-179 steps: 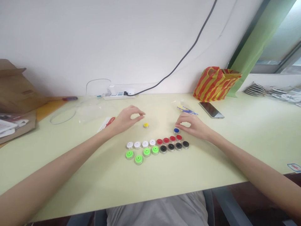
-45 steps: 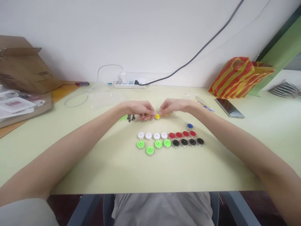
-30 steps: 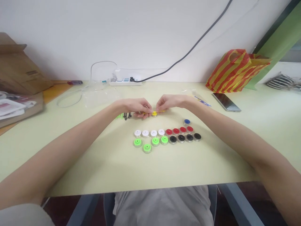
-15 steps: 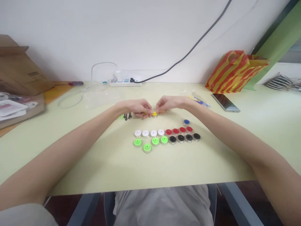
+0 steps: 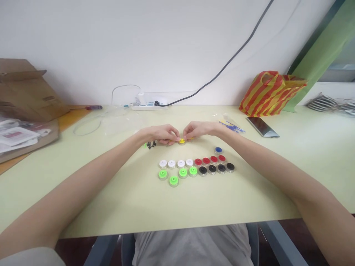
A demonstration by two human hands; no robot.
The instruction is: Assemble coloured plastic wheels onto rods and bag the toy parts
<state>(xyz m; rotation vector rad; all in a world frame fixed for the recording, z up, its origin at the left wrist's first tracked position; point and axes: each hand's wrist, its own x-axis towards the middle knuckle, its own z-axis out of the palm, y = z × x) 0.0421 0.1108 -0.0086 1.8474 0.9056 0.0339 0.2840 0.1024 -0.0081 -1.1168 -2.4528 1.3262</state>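
Note:
My left hand (image 5: 165, 133) and my right hand (image 5: 198, 129) meet beyond the rows of discs, fingers pinched at either side of a small yellow disc (image 5: 181, 141) with a clear rim. Bits of yellow also show along the fingers of both hands; their shape is mostly hidden. Beside my left hand lie small black pieces (image 5: 151, 145) and a green one. Nearer to me stand similar discs in rows: white (image 5: 181, 163), red (image 5: 206, 160), green (image 5: 182, 173) and black (image 5: 212, 169). One green disc (image 5: 173, 180) sits forward of its row. A blue disc (image 5: 218, 150) stands apart near my right forearm.
Blue and yellow plastic pieces (image 5: 233, 126) lie past my right wrist, near a phone (image 5: 263, 127). A striped bag (image 5: 269, 94) stands at the back right. Against the wall are a power strip (image 5: 148, 107) and a dark cable (image 5: 222, 72). At left is a cardboard box (image 5: 30, 94).
The whole scene sits slightly lower in view, as the camera has tilted up a little. Both hands stay pinched at the yellow disc; the other discs keep their places on the table.

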